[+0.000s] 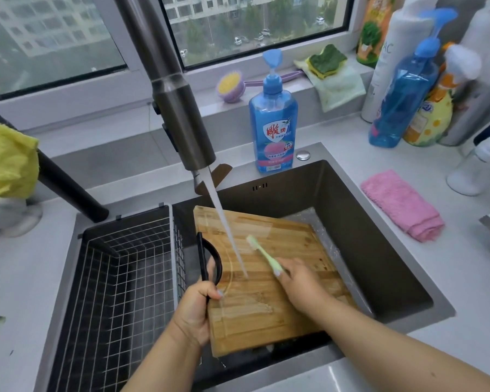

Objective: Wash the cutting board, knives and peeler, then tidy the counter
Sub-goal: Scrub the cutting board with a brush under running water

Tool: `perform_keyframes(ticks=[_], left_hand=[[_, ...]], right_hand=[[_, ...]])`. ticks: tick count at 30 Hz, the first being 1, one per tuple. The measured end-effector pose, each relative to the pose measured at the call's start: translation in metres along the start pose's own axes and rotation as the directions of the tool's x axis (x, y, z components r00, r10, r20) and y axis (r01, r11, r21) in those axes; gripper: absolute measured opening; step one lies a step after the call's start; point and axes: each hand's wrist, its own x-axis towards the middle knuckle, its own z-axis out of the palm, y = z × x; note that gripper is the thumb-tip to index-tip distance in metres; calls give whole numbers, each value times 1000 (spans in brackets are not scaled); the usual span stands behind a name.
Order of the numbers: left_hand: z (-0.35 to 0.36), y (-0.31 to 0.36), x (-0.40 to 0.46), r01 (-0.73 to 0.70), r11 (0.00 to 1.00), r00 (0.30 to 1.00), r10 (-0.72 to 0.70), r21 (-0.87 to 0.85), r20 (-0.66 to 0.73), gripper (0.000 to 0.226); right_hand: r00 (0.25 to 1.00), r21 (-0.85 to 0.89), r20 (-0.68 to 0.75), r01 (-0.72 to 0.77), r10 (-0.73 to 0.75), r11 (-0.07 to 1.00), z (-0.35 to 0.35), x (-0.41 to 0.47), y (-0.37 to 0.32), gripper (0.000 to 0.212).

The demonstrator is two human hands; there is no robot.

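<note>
Two hands' fingers clenched: left hand (199,308) around cutting board (269,281), right hand (301,284) around toothbrush (263,253).

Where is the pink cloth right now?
In the head view, the pink cloth lies folded on the counter right of the sink, forward of the bottles by the window.

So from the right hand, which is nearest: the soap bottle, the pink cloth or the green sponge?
1. Pink cloth, on the counter to the right of the right hand.
2. Soap bottle, behind the sink.
3. Green sponge, up on the windowsill.
</note>
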Motion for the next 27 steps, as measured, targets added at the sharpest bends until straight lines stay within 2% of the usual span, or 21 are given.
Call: perform_keyframes(ticks=[3,4,8,9,13,17,19,23,27], left_hand=[[-1,0,0,14,1000,1000,-14,11,-5,96],[-1,1,0,16,1000,1000,-16,21,-7,91],[1,8,-3,37,990,998,-30,139,-50,86],[2,11,-4,47,985,997,-37,166,-62,83],[-4,18,-7,89,972,990,-62,216,-126,80],[-10,20,-9,89,965,988,-54,249,-143,75],[-11,21,-10,59,960,992,-26,274,-123,78],[-20,22,-11,48,952,994,-15,303,-110,88],[-29,21,-13,54,954,997,-33,294,-76,91]], right_hand=[[976,54,120,178,-184,983,17,-11,-24,41],[969,46,121,212,-217,976,19,-8,-29,41],[993,-10,-26,113,-113,994,16,14,-33,44],[993,-22,-28,117,-118,993,17,12,-34,44],[958,-13,54,284,-283,959,35,-3,-52,44],[981,-33,31,190,-189,981,34,31,-66,47],[979,-44,43,201,-199,979,33,34,-69,49],[976,-34,91,202,-198,979,46,10,-63,39],[974,-194,40,225,-222,955,48,34,-80,36]])
